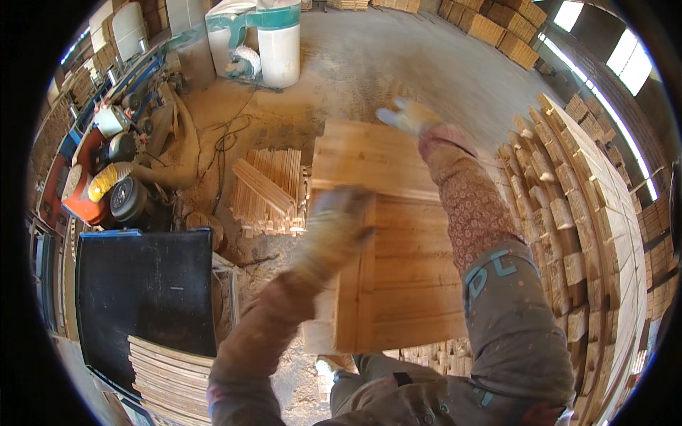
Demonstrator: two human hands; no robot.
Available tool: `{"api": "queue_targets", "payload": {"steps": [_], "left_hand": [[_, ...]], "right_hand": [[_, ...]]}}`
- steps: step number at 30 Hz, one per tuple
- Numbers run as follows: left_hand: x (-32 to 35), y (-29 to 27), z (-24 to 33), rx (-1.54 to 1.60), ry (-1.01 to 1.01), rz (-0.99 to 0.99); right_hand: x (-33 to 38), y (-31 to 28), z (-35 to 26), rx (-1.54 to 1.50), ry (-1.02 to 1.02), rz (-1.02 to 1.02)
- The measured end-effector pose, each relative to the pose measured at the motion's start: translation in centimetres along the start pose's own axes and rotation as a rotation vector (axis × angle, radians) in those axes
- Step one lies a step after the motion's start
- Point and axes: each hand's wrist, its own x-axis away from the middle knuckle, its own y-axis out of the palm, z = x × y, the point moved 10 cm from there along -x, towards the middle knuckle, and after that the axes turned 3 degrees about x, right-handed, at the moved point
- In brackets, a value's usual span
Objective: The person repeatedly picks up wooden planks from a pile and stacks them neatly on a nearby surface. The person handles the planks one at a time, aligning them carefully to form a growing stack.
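A stack of wooden boards [419,266] lies in front of me, its planks side by side. At its far end, wide planks [376,153] stretch across it. My left hand [337,231], in a pale work glove, is over the stack's left edge, beside a narrow upright-running strip [365,284]. Motion smears its fingers, so its grip is unclear. Farther off, my right hand [410,116] reaches past the far right corner of the planks. Its glove has bluish fingertips; the fingers look stretched apart, with nothing visible in them.
Left of the stack sits a pile of short wooden strips [270,188]. A black-topped table [145,291] bears more strips [167,376] at its near end. Machinery with motors [128,199] lines the left side. A tall lumber stack [568,234] rises on the right. Dust-collector bags [278,53] stand beyond.
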Motion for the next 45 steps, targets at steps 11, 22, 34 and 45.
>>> {"api": "queue_targets", "payload": {"steps": [11, 22, 34, 45], "left_hand": [[-9.7, 12.8, 2.0, -0.639, 0.194, -0.461], [5.4, -6.9, 2.9, 0.125, -0.566, -0.751], [9.0, -2.6, -0.9, 0.998, -0.820, 0.060], [5.5, 6.7, -3.3, -0.076, -0.792, -0.176]], "right_hand": [[-1.9, 1.3, 9.8, -0.012, 0.114, -0.161], [4.4, 6.7, 3.8, -0.235, -0.213, -0.776], [11.4, -1.6, 11.9, -0.534, 0.030, -0.231], [25.9, 8.3, 23.2, -0.710, 0.555, -0.036]]}}
